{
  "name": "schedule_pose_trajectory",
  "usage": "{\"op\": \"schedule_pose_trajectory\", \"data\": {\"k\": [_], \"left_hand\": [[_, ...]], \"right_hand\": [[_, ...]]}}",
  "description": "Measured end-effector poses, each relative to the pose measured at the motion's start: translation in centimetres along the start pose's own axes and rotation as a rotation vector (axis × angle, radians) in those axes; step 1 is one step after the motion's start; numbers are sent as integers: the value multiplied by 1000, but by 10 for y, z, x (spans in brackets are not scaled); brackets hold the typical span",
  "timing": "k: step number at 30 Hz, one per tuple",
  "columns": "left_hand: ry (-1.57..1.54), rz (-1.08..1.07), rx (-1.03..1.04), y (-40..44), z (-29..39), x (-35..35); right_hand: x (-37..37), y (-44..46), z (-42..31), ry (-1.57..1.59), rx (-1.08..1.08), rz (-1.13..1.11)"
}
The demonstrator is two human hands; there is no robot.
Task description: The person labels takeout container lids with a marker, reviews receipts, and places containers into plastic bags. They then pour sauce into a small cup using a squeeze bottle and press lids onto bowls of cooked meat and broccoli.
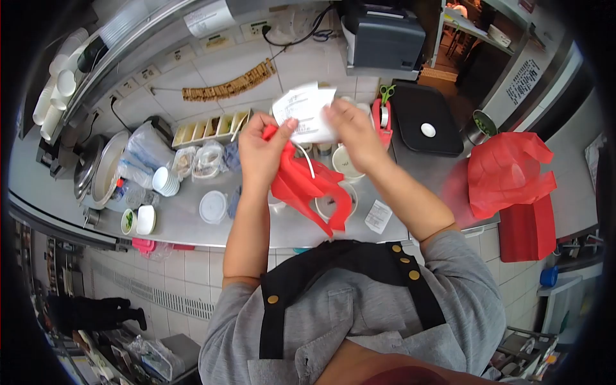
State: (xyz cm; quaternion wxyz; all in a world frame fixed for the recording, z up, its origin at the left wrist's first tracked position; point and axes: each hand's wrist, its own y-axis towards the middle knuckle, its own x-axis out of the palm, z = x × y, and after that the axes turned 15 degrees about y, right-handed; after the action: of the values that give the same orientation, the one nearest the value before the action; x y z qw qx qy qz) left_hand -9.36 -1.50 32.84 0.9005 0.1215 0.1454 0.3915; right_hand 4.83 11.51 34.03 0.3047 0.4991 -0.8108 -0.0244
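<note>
The white slips (314, 119) carry print (296, 100) too small to read

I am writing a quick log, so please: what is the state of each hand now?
Left hand: closed, holding a red bag and paper slips.
Right hand: touching the paper slips; blur hides whether it is closed.

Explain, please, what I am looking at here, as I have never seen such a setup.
There is no machine: one camera, worn on the person's head, looks forward and down at two bare hands. The left hand grips a red bag, while the right hand holds printed paper slips, which the left thumb also touches. On the metal counter are a round container, a loose slip and a black tray. Another red bag is at the right.
</note>
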Motion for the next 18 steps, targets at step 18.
{"op": "schedule_pose_trajectory", "data": {"k": [18], "left_hand": [[93,145,66,-13,-6,-11]], "right_hand": [[21,17,-22,-1026,-404,-191]]}}
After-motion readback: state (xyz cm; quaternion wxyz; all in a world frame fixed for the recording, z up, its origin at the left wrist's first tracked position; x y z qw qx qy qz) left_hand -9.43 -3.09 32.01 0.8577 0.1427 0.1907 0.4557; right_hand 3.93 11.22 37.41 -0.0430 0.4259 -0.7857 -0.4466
